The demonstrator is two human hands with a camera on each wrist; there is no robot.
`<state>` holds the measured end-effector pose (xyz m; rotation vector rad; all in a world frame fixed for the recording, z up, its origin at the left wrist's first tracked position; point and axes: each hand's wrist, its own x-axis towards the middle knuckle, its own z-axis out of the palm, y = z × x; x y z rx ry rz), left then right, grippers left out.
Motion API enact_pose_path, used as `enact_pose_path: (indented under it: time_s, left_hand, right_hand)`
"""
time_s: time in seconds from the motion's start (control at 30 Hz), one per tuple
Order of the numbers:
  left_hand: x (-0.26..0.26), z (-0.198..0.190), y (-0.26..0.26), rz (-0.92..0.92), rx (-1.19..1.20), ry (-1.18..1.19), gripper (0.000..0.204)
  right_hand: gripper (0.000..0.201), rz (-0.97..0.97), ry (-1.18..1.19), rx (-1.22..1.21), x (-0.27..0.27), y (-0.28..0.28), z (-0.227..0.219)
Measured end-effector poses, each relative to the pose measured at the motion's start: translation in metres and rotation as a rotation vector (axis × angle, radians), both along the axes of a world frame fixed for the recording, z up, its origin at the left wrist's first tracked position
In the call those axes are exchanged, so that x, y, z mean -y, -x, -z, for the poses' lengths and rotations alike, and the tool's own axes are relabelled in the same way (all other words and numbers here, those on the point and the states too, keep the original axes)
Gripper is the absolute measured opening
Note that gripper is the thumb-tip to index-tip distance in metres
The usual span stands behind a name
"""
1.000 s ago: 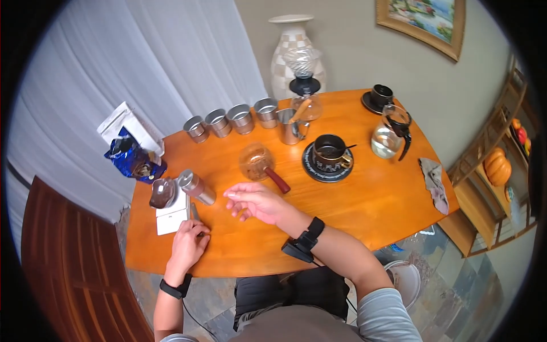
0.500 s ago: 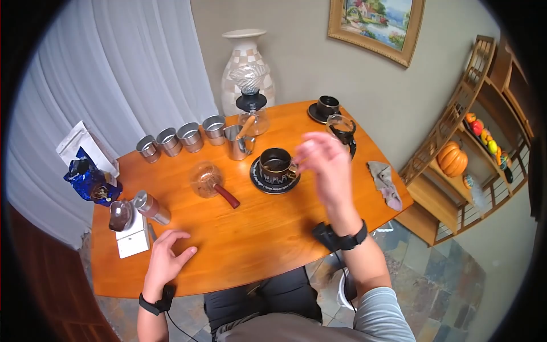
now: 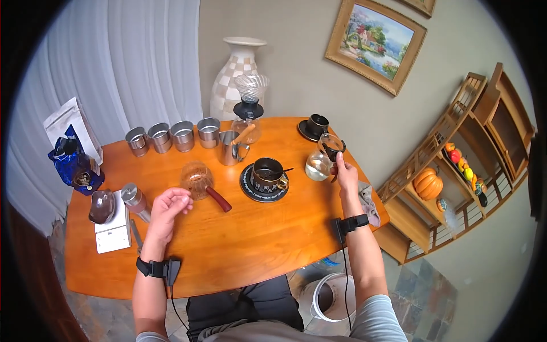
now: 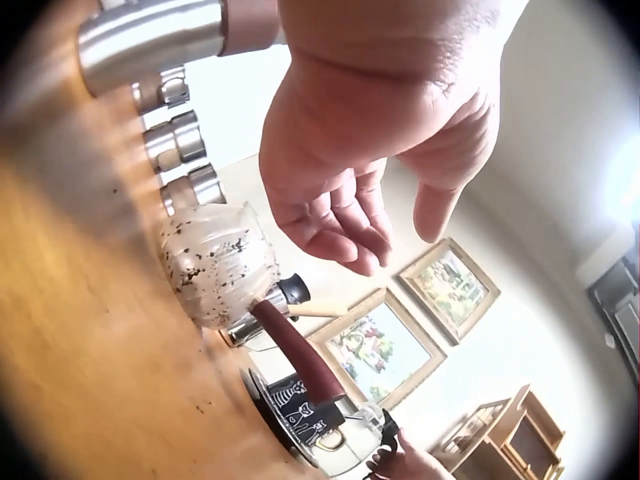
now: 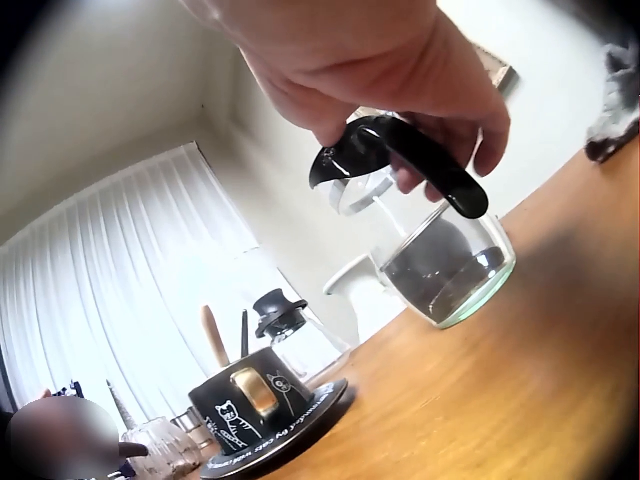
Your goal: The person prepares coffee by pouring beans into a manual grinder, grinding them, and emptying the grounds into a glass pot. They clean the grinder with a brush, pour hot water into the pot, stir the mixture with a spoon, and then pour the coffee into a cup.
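My right hand [image 3: 346, 175] grips the black handle [image 5: 430, 165] of a glass carafe [image 3: 317, 166] at the right of the table. In the right wrist view the thumb rests near the handle's top and the fingers curl behind it. Water stands in the carafe's lower part. Loosely curled and holding nothing, my left hand [image 3: 165, 215] hovers over the table's left half. Just beyond it lies a clear glass bowl [image 4: 215, 265] speckled with dark grounds, with a red handle [image 3: 218, 199]. A black cup [image 3: 266, 171] with a gold handle sits on a black saucer [image 3: 263, 196] between the hands.
On the left are a white scale [image 3: 115, 236] bearing a dark glass dish [image 3: 102, 206], a metal cylinder [image 3: 133, 196] and a blue bag [image 3: 77, 165]. Several metal cups [image 3: 182, 135], a metal pitcher [image 3: 229, 149] and a glass dripper [image 3: 250, 88] line the back. A cloth [image 3: 367, 205] lies right.
My right hand has moved from the table's middle to the right and taken hold of the carafe's handle. The left hand has lifted away from beside the scale. The head view has shifted right.
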<state>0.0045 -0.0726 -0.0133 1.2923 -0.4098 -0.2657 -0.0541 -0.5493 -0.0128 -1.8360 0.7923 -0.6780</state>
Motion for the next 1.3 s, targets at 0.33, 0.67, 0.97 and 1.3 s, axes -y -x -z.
enact_pose_path:
  time_s: [0.33, 0.67, 0.97, 1.3]
  left_hand:
    - [-0.003, 0.017, -0.009, -0.061, -0.077, 0.133, 0.017]
    - [-0.003, 0.021, -0.006, -0.028, -0.133, 0.108, 0.017]
    - [-0.002, 0.013, -0.003, -0.014, -0.137, 0.068, 0.019]
    - [-0.006, 0.015, -0.007, -0.04, -0.207, 0.128, 0.029]
  right_hand:
    - [0.063, 0.204, -0.257, 0.377, 0.003, -0.011, 0.007]
    - [0.041, 0.173, -0.147, 0.49, 0.016, 0.01, -0.016]
    - [0.035, -0.095, -0.217, 0.503, -0.058, 0.033, -0.113]
    - [0.028, -0.376, -0.211, 0.37, -0.15, -0.014, -0.137]
